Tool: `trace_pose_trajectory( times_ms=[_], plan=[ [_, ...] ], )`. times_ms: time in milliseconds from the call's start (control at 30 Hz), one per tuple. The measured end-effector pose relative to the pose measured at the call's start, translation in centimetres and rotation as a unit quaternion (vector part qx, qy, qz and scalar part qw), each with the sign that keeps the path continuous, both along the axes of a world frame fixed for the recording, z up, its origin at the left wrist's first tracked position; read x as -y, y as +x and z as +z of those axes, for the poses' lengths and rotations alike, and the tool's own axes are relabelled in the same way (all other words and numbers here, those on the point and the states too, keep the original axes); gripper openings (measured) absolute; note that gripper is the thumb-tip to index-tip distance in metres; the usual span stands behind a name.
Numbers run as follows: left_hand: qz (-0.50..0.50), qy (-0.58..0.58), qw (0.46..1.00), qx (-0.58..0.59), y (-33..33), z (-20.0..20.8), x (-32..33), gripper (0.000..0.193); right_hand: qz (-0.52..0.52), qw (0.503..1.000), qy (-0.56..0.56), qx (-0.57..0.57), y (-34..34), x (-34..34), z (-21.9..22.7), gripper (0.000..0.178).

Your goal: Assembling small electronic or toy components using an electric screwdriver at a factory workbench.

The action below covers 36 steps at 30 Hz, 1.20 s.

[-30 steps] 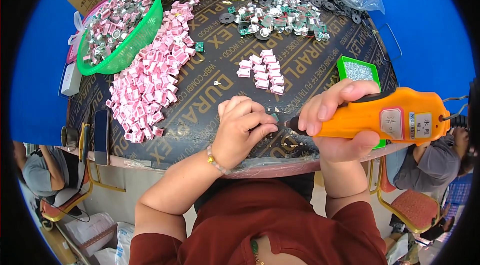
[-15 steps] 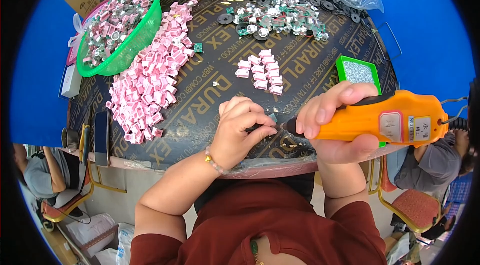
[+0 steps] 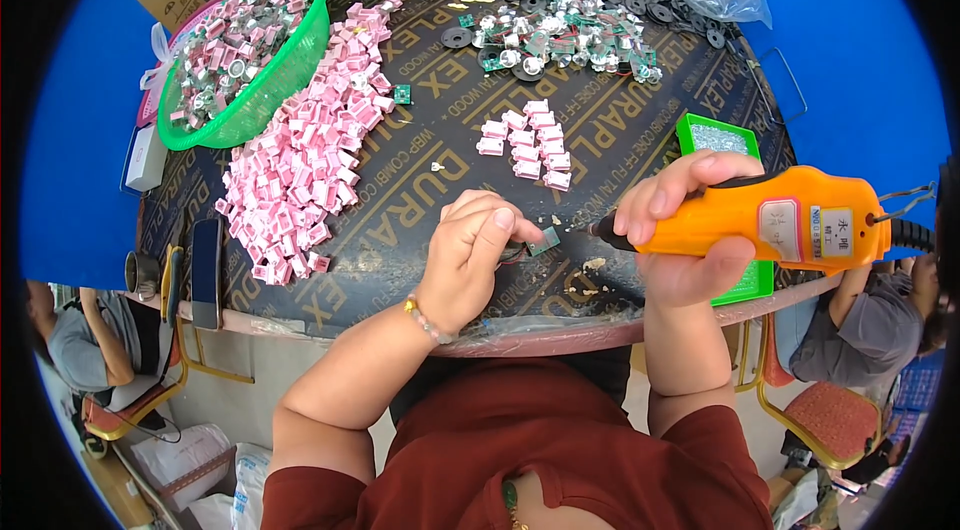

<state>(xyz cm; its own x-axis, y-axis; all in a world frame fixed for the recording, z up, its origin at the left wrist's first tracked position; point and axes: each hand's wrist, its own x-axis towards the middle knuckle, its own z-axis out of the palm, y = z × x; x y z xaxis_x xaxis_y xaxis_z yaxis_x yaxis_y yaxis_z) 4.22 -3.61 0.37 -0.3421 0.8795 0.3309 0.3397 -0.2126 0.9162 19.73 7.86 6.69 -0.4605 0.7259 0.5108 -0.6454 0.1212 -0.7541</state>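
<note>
Two hands work close to the table edge: your left hand (image 3: 470, 255) curls at the near edge of a small green board (image 3: 544, 242), though its underside is hidden, so you cannot tell whether the fingers pinch it. Your right hand (image 3: 685, 235) is wrapped around the orange driver (image 3: 845, 192), whose dark tip (image 3: 612, 231) points at the board from just to its right, apart from it. A loose hold could let the board twist under the tip, and a skidding tip might catch your left fingertips. Pale crumbs (image 3: 595, 263) beside the board could keep it from sitting flat. Your right forearm or the driver might bump the green tray (image 3: 766, 282) and spill its small metal bits. Farther off, the pink parts (image 3: 553, 147) could scatter if a hand sweeps forward.
</note>
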Motion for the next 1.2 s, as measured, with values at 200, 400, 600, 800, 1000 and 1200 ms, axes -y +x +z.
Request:
trace_pose_trajectory(
  times_ms=[200,400,600,800,1000,1200],
  plan=[
    [-0.01,-0.017,0.998,0.052,-0.1,-0.1,0.1,0.03,0.004,1.0,-0.014,-0.007,0.0,-0.3,-0.3,0.064],
    [0.079,-0.035,0.949,-0.302,1.5,-0.1,-0.1,0.03,0.008,1.0,-0.019,-0.02,-0.2,-0.6,-0.8,0.063],
    [0.076,-0.051,0.927,-0.364,1.6,-0.9,-0.5,0.028,0.024,0.999,-0.014,-0.025,-0.8,-0.5,-1.3,0.057],
    [0.075,-0.05,0.926,-0.366,1.6,-0.8,-0.4,0.025,0.044,0.999,-0.013,-0.021,-1.2,-0.1,-1.6,0.052],
    [0.068,-0.071,0.92,-0.38,1.8,-0.3,-0.7,0.023,0.068,0.998,0.012,-0.012,-1.4,-0.5,-2.4,0.048],
    [0.051,-0.086,0.919,-0.381,1.6,-0.1,-0.6,0.022,0.028,0.998,0.017,0.06,-1.8,-0.3,-2.8,0.058]
  ],
)
